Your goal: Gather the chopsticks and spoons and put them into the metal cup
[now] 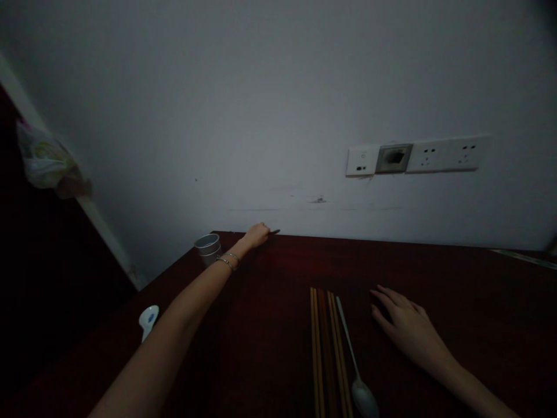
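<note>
My left hand (257, 233) reaches far across the dark red table to its back edge by the wall. Its fingers are closed on a thin dark stick (274, 231), of which only a short end sticks out to the right; the rest is hidden. Beside that forearm stands a grey metal cup (209, 248). My right hand (402, 316) rests on the table, fingers stretched out and holding nothing. Left of it lie several chopsticks (317, 354), light and reddish brown, side by side. A long-handled metal spoon (364, 397) lies along their right side.
A white soup spoon (148, 316) with a blue mark lies at the left, partly behind my left forearm. Sockets (441, 155) are set in the wall at the right. A plastic bag (43, 159) hangs at the far left. A flat, pale strip (524, 257) lies at the back right.
</note>
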Tool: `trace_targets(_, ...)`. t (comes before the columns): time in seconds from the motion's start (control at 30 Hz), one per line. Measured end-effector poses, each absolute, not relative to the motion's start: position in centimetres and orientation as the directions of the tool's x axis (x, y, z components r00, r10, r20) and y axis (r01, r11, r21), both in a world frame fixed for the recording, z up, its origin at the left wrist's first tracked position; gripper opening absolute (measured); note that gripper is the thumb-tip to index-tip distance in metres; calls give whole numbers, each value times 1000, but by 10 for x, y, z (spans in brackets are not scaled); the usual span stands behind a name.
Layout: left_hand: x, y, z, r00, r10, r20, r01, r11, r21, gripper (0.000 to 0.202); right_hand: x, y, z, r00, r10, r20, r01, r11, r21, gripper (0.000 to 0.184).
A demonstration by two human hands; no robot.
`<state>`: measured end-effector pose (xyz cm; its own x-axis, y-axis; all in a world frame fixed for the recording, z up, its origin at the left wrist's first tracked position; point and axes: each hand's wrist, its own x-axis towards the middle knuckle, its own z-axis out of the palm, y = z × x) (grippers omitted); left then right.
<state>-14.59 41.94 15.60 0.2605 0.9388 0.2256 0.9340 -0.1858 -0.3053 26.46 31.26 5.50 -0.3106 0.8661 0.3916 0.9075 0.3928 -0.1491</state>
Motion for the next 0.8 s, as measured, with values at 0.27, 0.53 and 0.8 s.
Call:
trace_targets(0.27, -91, 405, 215, 3, 853, 521, 869, -260, 420, 14, 264, 310, 58, -313, 869, 384, 901, 399, -169, 45)
trace_targets(0.53, 4, 337, 232, -6, 870, 493, 298, -469, 831, 20, 261, 306, 65, -304, 881, 363, 900, 391, -194, 43)
trace_targets(0.8, 65, 267, 200, 181, 952, 247, 199, -281, 939, 18, 260, 301, 71, -307, 887, 344, 894, 393, -216, 42)
